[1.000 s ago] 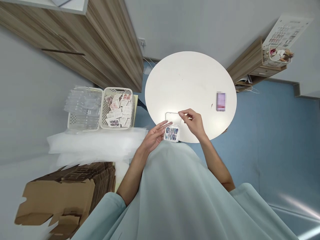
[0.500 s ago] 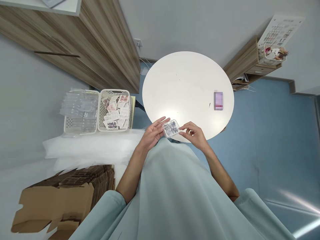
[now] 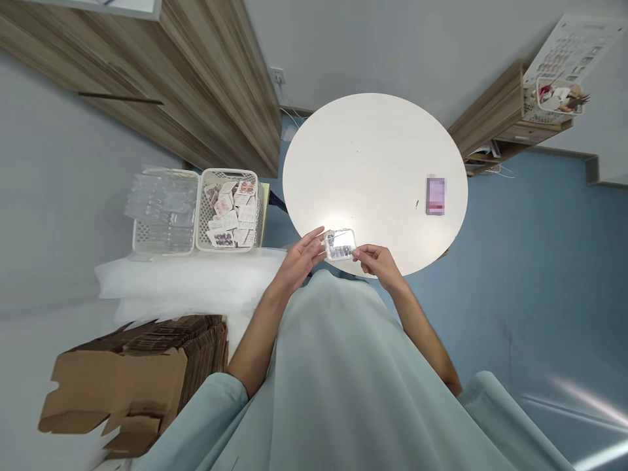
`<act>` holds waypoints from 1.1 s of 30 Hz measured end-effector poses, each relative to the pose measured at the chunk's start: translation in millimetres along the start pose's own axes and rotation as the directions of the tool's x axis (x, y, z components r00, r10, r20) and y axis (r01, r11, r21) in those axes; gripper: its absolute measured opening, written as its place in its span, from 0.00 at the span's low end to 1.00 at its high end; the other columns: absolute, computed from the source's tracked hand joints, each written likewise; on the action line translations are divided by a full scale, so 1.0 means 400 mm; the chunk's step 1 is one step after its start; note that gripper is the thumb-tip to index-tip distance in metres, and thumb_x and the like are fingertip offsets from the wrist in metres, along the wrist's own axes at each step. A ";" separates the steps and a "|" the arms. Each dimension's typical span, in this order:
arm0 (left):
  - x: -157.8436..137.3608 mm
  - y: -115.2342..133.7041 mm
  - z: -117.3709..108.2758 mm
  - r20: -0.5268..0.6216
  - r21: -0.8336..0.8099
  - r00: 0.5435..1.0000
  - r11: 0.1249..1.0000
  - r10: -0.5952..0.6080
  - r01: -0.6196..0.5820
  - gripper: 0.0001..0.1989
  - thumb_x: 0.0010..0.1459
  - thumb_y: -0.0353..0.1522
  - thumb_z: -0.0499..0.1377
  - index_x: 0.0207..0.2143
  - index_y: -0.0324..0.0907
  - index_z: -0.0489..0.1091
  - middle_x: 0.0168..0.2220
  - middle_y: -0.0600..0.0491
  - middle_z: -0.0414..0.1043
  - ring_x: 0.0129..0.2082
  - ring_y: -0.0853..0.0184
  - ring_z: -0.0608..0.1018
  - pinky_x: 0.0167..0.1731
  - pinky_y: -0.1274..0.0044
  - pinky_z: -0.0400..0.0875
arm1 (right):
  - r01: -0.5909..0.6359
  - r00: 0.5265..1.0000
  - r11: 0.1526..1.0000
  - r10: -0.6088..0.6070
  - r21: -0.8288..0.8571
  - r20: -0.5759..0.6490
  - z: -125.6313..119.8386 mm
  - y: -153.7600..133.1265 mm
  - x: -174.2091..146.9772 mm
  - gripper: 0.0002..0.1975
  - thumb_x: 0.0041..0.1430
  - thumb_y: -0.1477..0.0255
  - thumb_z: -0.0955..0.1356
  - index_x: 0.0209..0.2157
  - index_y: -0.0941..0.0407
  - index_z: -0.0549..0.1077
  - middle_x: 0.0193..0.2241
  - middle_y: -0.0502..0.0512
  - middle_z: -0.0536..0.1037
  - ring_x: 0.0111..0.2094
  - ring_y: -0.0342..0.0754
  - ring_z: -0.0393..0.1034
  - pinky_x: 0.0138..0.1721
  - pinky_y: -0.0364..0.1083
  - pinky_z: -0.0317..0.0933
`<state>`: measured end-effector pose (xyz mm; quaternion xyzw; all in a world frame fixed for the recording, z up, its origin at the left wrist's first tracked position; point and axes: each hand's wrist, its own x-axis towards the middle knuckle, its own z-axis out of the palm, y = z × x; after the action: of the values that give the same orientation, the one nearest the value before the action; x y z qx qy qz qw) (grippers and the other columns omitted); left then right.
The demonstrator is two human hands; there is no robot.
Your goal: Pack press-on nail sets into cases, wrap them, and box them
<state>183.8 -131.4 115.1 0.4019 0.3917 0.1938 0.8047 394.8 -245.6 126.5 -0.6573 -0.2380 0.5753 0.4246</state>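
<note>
The lid [image 3: 342,238] of the small clear case [image 3: 326,243], seen raised a second ago, is now brought down, and the case is turned squarer to the body than half a second ago. By this, the closing is probably all but done, though a full snap of the rim cannot be confirmed. The case is held over the near edge of the worktop [image 3: 377,163], left of its middle. Its near right corner is pinched between thumb and forefinger of the right hand [image 3: 377,261]; its left side is steadied by the left hand [image 3: 298,260], with fingers spread and loosely curved. A bright glare is thrown across the lid, and dark nail-shaped pieces [image 3: 339,252] are seen beneath it
</note>
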 end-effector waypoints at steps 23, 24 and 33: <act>0.121 -0.159 -0.088 -0.432 0.422 0.898 0.899 0.086 0.117 0.22 0.61 0.42 0.65 0.53 0.42 0.77 0.42 0.47 0.83 0.29 0.65 0.81 0.32 0.73 0.74 | -0.015 0.996 0.986 0.029 -0.164 0.085 0.049 0.157 0.238 0.17 0.61 0.55 0.71 0.36 0.55 0.83 0.39 0.57 0.85 0.24 0.42 0.68 0.26 0.43 0.61; 0.141 -0.173 -0.100 -0.453 0.464 0.887 0.873 0.089 0.149 0.19 0.62 0.40 0.64 0.51 0.42 0.78 0.42 0.47 0.83 0.28 0.65 0.81 0.33 0.73 0.74 | -0.028 0.996 0.982 0.044 -0.188 0.080 0.059 0.173 0.264 0.15 0.62 0.59 0.70 0.35 0.56 0.82 0.39 0.57 0.85 0.24 0.42 0.69 0.27 0.43 0.62; 0.245 -0.262 -0.158 -0.472 0.696 0.880 0.636 0.055 0.334 0.18 0.63 0.32 0.62 0.54 0.43 0.79 0.47 0.49 0.84 0.42 0.58 0.85 0.51 0.70 0.75 | -0.180 0.982 0.871 0.185 -0.456 -0.034 0.109 0.266 0.384 0.13 0.63 0.69 0.68 0.27 0.56 0.81 0.28 0.53 0.84 0.25 0.43 0.74 0.36 0.42 0.67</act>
<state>194.4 -101.5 -38.6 0.6124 0.6422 0.0341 0.4598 369.0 -165.9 -46.1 -0.7550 -0.3059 0.5443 0.2004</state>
